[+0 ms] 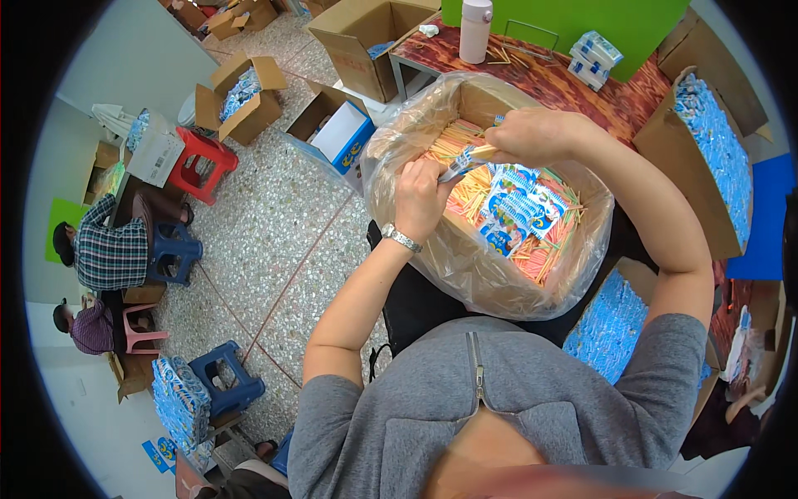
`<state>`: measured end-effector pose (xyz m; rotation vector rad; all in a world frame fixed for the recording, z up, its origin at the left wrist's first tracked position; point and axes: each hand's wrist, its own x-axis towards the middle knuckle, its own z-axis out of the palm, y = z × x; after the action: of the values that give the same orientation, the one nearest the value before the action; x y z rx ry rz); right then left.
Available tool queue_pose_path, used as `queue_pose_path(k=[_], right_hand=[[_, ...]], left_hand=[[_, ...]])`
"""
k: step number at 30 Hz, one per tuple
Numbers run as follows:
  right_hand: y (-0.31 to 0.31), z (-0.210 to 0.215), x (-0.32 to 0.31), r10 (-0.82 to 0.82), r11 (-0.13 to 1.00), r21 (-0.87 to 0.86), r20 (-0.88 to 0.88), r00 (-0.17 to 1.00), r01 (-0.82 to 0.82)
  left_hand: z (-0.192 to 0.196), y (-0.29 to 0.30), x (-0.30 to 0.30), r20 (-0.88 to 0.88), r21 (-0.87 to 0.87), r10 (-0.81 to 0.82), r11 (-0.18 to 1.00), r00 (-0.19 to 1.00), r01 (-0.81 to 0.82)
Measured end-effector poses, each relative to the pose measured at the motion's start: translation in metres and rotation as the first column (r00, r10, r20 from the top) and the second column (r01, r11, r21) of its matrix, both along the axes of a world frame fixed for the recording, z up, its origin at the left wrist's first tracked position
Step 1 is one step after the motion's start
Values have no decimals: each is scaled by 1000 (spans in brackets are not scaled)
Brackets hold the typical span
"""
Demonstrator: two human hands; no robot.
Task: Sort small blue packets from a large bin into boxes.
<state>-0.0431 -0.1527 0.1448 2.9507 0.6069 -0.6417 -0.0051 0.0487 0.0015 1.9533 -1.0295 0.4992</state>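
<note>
Head: marbled table [540,76] (speckled floor [249,266] left)

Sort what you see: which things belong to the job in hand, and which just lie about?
Apparently in use:
blue-and-white packets, one in the left hand
thin pastel sticks, some in the right hand
plastic-lined brown cardboard box

Apparently lying about:
pale pink cylindrical bottle
red plastic stool

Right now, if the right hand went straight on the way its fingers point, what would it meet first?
Probably the blue-and-white packet in the left hand, just beyond the yellow bundle that the right hand holds; how their depths line up is unclear.
</note>
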Motion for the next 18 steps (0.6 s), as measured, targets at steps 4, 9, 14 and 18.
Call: queue_pose_path(k=[4, 9, 14, 18], right_hand=[[9, 9, -3, -10, 1000, -21, -9, 1000, 10], [19, 24, -9, -69, 998, 0, 53, 996, 70], [19, 24, -11, 5, 1000, 6, 162, 987, -6], [16, 27, -17, -155, 978, 184, 313, 937, 101]], left_hand=[[-1, -1, -4, -77, 37, -8, 999, 997, 11], [-9, -3, -4, -105, 8, -50, 999, 993, 51], [-10, -10, -9, -165, -29, -105, 994, 981, 101], [-12, -13, -14, -315, -96, -174, 984, 933, 152]])
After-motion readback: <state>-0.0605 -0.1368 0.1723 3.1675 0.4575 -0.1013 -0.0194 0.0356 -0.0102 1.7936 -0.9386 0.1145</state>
